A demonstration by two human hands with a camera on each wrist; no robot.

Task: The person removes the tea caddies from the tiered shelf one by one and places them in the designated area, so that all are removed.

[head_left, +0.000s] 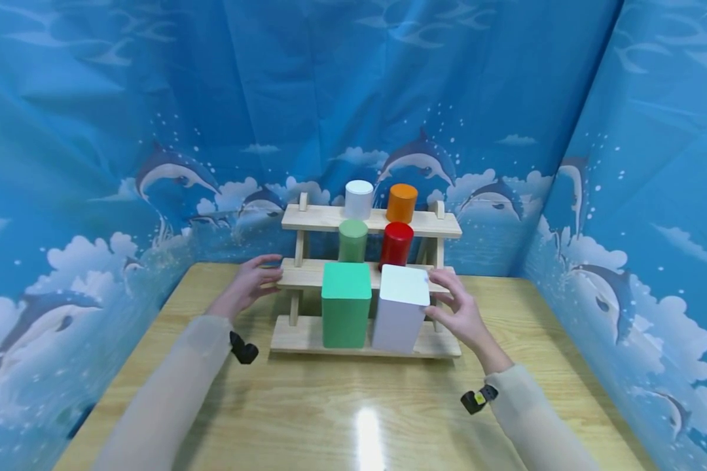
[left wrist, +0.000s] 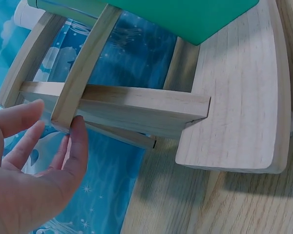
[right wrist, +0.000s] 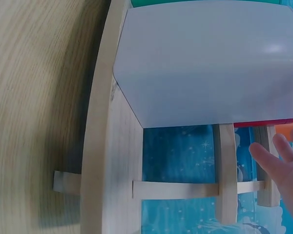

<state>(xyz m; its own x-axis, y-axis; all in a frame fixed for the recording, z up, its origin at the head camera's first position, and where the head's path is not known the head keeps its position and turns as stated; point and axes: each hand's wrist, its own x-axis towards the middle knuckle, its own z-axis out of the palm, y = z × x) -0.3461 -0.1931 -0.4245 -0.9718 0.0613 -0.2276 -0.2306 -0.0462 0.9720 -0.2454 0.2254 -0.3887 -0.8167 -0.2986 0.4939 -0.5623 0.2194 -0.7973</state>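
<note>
A three-tier wooden stand [head_left: 300, 333] is in the middle of the head view. On its bottom tier stand a tall green box [head_left: 346, 317] and a tall white box [head_left: 399, 320]. My left hand [head_left: 247, 286] is at the left end of the middle tier. In the left wrist view, a fingertip of that hand [left wrist: 44, 170] touches the board's end, while the thumb stays apart. Beside the white box is my right hand [head_left: 462, 313], near the middle tier's right end. The right wrist view shows its loosely spread fingers [right wrist: 268, 161] apart from the white box [right wrist: 210, 63].
A pale green cylinder [head_left: 352, 243] and a red cylinder [head_left: 397, 245] stand on the middle tier. Up on the top tier are a white cylinder [head_left: 359, 201] and an orange one. The wooden table [head_left: 306, 399] meets blue dolphin-print curtains [head_left: 330, 85] behind and at the sides.
</note>
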